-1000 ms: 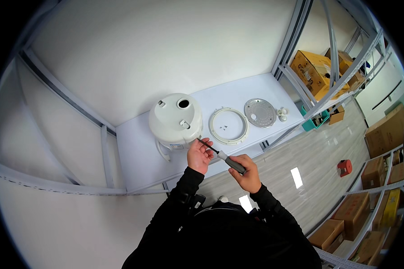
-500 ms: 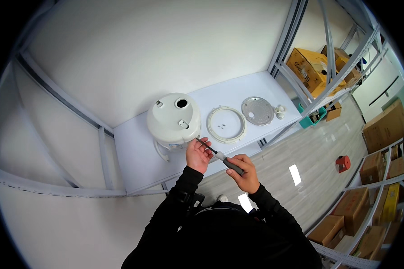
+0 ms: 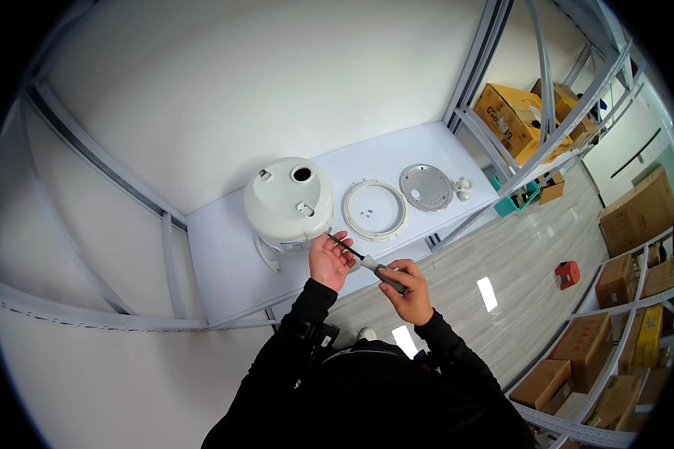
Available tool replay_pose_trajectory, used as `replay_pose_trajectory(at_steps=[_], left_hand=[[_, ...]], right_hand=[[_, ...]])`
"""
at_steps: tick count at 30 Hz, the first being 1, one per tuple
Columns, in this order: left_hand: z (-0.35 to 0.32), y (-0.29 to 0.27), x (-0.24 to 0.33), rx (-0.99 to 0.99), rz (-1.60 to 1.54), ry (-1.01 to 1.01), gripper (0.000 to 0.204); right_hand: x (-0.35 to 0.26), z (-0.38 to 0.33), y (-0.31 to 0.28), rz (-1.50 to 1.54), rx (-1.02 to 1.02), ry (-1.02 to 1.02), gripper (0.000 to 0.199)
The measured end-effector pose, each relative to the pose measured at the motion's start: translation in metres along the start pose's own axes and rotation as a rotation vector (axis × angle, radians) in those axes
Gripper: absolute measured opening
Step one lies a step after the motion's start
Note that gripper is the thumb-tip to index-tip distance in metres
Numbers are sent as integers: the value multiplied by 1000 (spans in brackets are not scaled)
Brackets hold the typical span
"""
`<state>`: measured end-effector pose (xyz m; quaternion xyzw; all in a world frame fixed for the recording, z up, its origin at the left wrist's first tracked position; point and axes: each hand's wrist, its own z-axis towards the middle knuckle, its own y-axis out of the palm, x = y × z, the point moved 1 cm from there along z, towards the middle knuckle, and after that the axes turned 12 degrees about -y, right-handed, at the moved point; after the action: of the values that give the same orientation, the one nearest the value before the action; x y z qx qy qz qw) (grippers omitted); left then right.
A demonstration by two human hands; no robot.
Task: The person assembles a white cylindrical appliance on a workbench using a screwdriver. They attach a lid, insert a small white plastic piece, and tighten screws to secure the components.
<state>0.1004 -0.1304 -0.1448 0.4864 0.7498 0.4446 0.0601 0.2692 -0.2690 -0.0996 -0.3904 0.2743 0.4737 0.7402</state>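
On the white table (image 3: 225,262) sits a white rounded appliance housing (image 3: 281,198) with a dark round hole on top. My right hand (image 3: 410,290) is closed round the grey handle of a screwdriver (image 3: 392,279). Its dark shaft slants up and left to the housing's lower right edge. Palm up beside that edge, my left hand (image 3: 329,262) is open, fingers loosely curled and apart, close to the shaft's tip. Whether its fingers touch the shaft, and what the tip meets, I cannot tell.
Right of the housing lie a white ring (image 3: 376,238) with several tiny dark parts inside it, a round grey metal plate (image 3: 427,187) and small white parts (image 3: 463,189). Metal posts frame the table. Cardboard boxes (image 3: 583,346) fill the right shelves; a red object (image 3: 568,274) stands on the floor.
The view has shifted slightly. Both hands and the screwdriver keep nearly the same place at the housing's edge.
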Motion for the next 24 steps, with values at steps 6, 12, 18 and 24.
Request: replay_pose_trajectory(at_steps=[6,12,18,24], left_hand=[[-1,-3,0,3,45,44,30],[-16,0,-2,-77,170,175,22],[-42,7,5,-47,463,486,18],[-79,-5,10,74,572,766,19]], right_hand=[[5,2,-26,-26,-9,-16,31],[7,9,-54,88,-24,5,29],[27,17,-72,291,-17,98,32],[35,36,-54,482,-134,218,31]])
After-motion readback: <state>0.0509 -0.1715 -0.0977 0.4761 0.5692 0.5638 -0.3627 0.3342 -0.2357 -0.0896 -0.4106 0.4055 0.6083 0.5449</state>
